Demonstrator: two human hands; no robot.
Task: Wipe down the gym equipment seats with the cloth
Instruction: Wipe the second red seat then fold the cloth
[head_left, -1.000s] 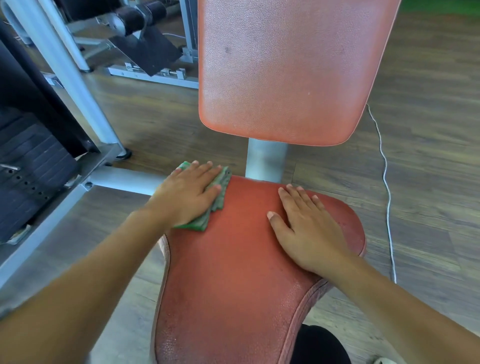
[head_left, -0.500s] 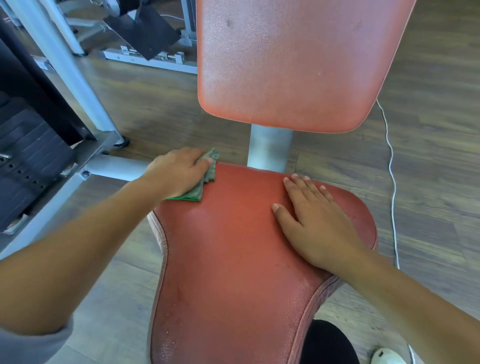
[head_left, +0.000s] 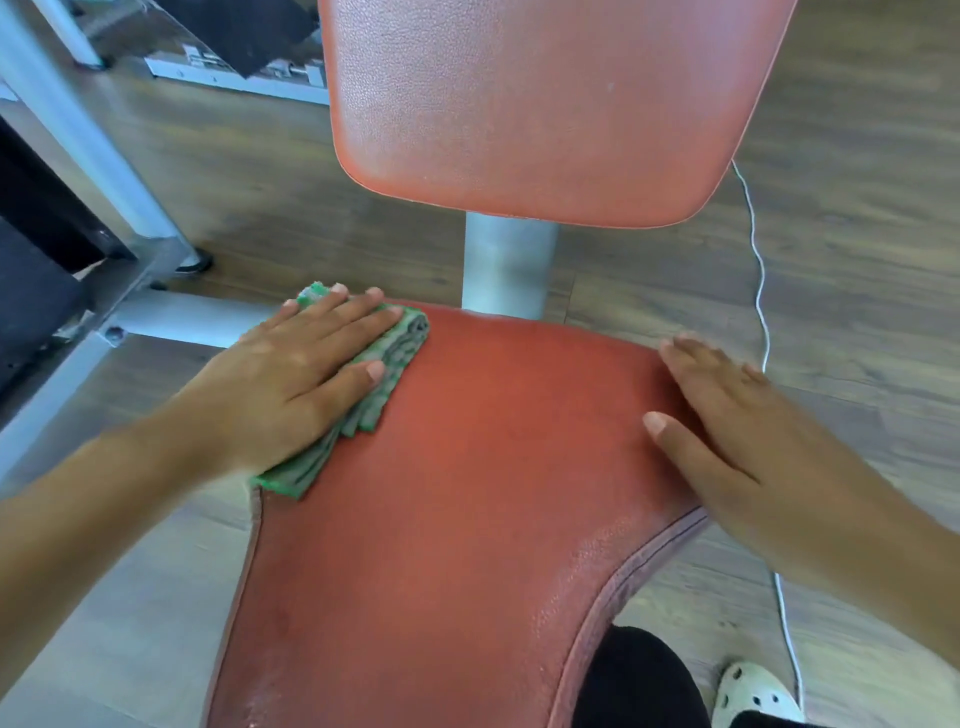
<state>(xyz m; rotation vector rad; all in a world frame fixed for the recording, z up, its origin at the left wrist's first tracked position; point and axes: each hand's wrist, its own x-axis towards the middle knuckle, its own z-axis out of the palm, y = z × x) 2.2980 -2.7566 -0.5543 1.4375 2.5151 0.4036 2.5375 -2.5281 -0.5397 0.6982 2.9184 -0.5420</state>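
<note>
Left hand (head_left: 291, 384) flat, fingers straight, we press the folded green cloth (head_left: 374, 374) onto the red seat (head_left: 467, 519)'s back-left corner, while right hand (head_left: 727, 441), open and slightly blurred, seemingly rests on the right edge to brace.

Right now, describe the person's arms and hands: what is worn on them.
The left forearm and right forearm are bare, no sleeve in view. The left hand and right hand wear no gloves, rings or watch; nails are short.
</note>
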